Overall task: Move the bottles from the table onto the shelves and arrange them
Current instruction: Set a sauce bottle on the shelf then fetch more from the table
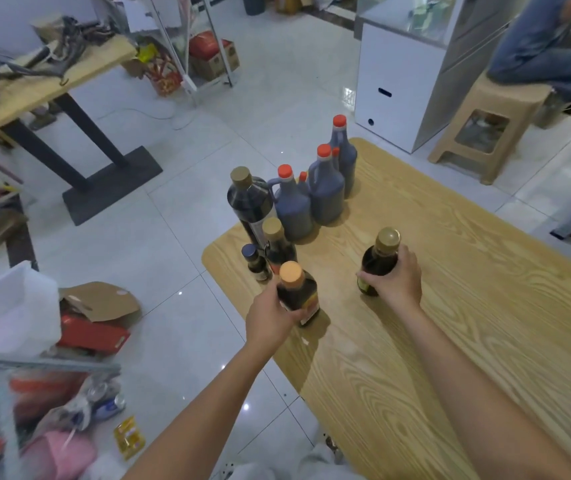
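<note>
A dark glass bottle with an orange cap [297, 292] is gripped by the left hand [272, 318] — fingers curled round its body. A dark gold-capped bottle [380, 258] on the light wooden table [484, 306] is clasped likewise by the right hand [396, 280].

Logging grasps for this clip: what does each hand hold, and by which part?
Left hand grips the orange-capped bottle around its body; right hand grips the gold-capped bottle around its body.

The table [450, 306] shows pale wood grain with a smooth satin finish. The floor tiles [173, 237] are glossy and reflective. The handled jugs [325, 197] look like matt plastic.
</note>
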### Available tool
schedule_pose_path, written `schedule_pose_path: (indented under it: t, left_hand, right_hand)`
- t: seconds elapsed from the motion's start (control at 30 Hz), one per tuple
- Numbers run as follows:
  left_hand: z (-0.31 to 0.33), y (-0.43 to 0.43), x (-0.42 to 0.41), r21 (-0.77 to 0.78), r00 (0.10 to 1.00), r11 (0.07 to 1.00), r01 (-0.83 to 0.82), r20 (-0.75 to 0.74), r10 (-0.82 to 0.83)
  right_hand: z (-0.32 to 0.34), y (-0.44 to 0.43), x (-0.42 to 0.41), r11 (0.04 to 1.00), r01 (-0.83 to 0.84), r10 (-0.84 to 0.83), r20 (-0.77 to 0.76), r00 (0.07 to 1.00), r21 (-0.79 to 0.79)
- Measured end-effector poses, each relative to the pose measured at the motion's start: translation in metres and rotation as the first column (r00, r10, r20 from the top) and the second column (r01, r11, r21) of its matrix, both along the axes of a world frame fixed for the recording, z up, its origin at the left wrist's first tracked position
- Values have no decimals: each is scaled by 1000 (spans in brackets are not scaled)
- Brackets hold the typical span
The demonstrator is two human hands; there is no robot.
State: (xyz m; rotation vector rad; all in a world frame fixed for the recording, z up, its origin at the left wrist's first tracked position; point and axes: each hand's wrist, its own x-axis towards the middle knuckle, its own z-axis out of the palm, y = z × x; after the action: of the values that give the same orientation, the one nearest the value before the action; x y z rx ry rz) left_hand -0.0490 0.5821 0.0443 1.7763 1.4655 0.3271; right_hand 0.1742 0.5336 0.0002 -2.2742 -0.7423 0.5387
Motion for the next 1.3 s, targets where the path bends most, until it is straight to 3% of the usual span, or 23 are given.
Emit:
schedule_pose_path:
  t: [0.1, 0.37, 0.6, 0.73, 0.9, 1.0, 1.1, 1.3]
  left_hand:
    - [-3, -2, -1, 16, 1000, 1000, -1, -28, 1]
    - [-4, -1, -6, -1, 998, 999, 45, -54, -45]
    - [-6, -6, -13, -3, 994, 998, 67, -83, -67]
    - [-9, -10, -19, 8, 989, 997, 78, -126, -77]
    - [-10, -13, -21, 16, 989, 997, 76, -131, -74]
    - [-10, -14, -21, 13, 989, 997, 76, -129, -74]
    - [-10, -14, -21, 9, 990, 997, 77, -121, -76]
    - [-13, -16, -23, 17, 991, 997, 75, -112, -73]
  right_hand:
    - [-7, -14, -13, 1000, -6, 5, -41, 999, -9]
    - [-7, -20, -11, 971, -236, 237, -194, 952, 27]
    - [-12, -37, -41, 998, -62, 62, -147, 987, 4]
    - [-25, -51, -62, 988, -132, 126, -76, 989, -80]
    - [-22, -41, -54, 945, -304, 326, -246, 913, 123]
    - [-13, -29, -49, 961, -196, 253, -334, 908, 194]
    - [-7, -24, -40, 960, -176, 253, -406, 878, 217]
    - [0, -23, -37, 910, -369, 415, -376, 829, 190]
